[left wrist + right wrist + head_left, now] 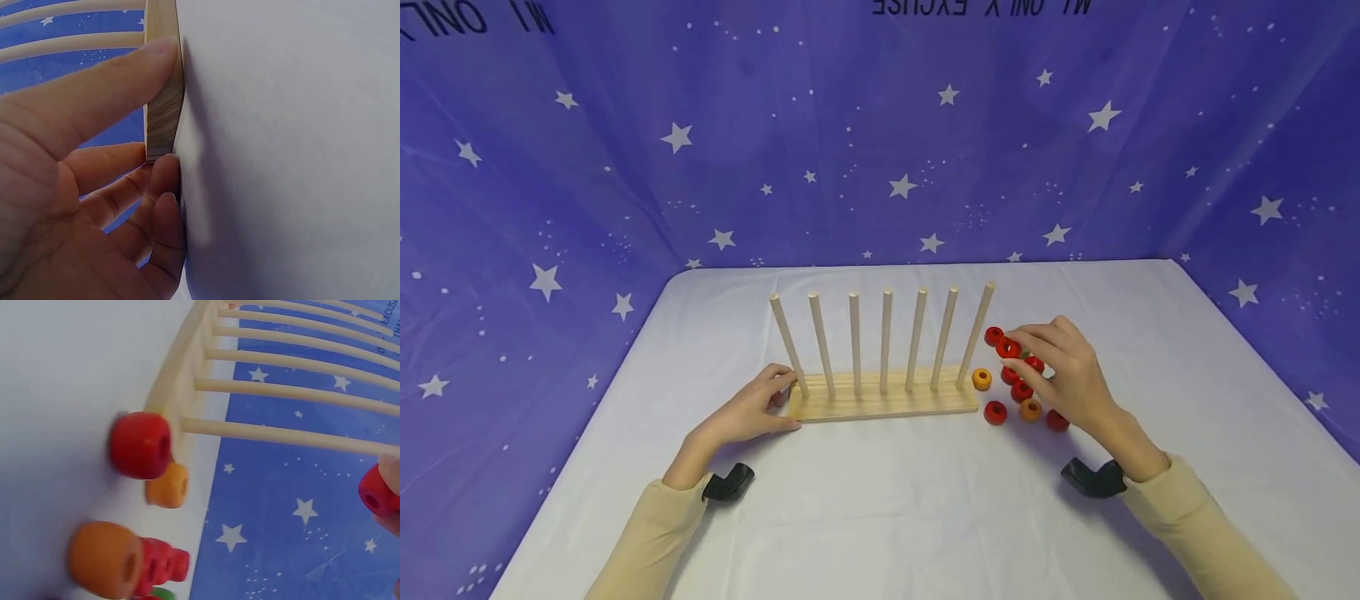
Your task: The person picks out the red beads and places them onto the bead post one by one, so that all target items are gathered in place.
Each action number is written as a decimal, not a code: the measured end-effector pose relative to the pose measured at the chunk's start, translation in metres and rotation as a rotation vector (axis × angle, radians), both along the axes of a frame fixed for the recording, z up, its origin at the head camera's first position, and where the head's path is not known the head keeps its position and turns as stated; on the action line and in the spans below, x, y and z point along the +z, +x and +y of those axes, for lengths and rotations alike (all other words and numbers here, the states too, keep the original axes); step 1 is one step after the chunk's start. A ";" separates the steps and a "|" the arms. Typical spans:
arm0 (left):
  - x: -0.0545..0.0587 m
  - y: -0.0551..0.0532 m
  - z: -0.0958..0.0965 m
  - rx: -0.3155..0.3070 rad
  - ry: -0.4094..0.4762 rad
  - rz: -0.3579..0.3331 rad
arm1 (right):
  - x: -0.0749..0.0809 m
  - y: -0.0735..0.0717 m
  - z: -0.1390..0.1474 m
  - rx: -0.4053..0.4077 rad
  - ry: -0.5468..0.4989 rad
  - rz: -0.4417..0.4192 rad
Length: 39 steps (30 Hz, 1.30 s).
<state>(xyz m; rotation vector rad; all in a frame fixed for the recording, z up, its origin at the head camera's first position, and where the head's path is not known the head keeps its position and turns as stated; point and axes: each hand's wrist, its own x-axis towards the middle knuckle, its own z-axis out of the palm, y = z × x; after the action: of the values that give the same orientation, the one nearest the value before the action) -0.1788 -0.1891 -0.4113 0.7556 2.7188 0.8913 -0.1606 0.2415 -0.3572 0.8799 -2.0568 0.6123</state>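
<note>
A pale wooden base (880, 404) bears a row of several upright wooden rods (885, 342). At its left end my left hand (756, 408) grips the board, thumb (134, 78) on the front edge and fingers round the end and back. My right hand (1067, 375) is raised over loose beads to the right of the base, pinching a red bead (377, 492) between thumb and fingertips. That bead has a hole through it and is close to the end rod in the right wrist view. Below lie an orange bead (105, 559) and a red bead (140, 445).
On the white tablecloth (895, 500) several red beads (1022, 391) lie grouped under the right hand. A yellow-orange bead (982, 379) sits beside the base's right end. A bit of green shows among the beads. A blue star-printed curtain (850, 167) stands behind the table.
</note>
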 end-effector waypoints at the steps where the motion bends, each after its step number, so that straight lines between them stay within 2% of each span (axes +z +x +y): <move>1: 0.000 0.000 0.000 -0.001 0.002 0.000 | 0.003 0.000 -0.001 0.002 -0.006 0.011; 7: 0.000 0.000 -0.001 -0.008 0.003 -0.004 | 0.017 -0.003 -0.009 0.014 -0.075 0.055; 16: 0.000 0.000 -0.001 -0.006 -0.010 0.001 | 0.029 -0.002 -0.020 0.007 -0.210 0.047; 23: 0.002 0.001 -0.001 -0.001 -0.024 0.008 | 0.043 -0.006 -0.030 0.032 -0.300 0.115; 32: 0.002 0.000 -0.002 0.003 -0.027 0.005 | 0.053 -0.013 -0.039 0.059 -0.352 0.156; 39: -0.001 -0.001 -0.002 0.004 -0.030 0.006 | 0.055 -0.016 -0.043 0.057 -0.355 0.130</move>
<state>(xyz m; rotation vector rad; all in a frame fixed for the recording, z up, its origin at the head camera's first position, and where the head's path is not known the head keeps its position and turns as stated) -0.1802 -0.1915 -0.4123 0.7488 2.7335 0.8479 -0.1768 0.1983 -0.3017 0.7487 -1.7410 0.8953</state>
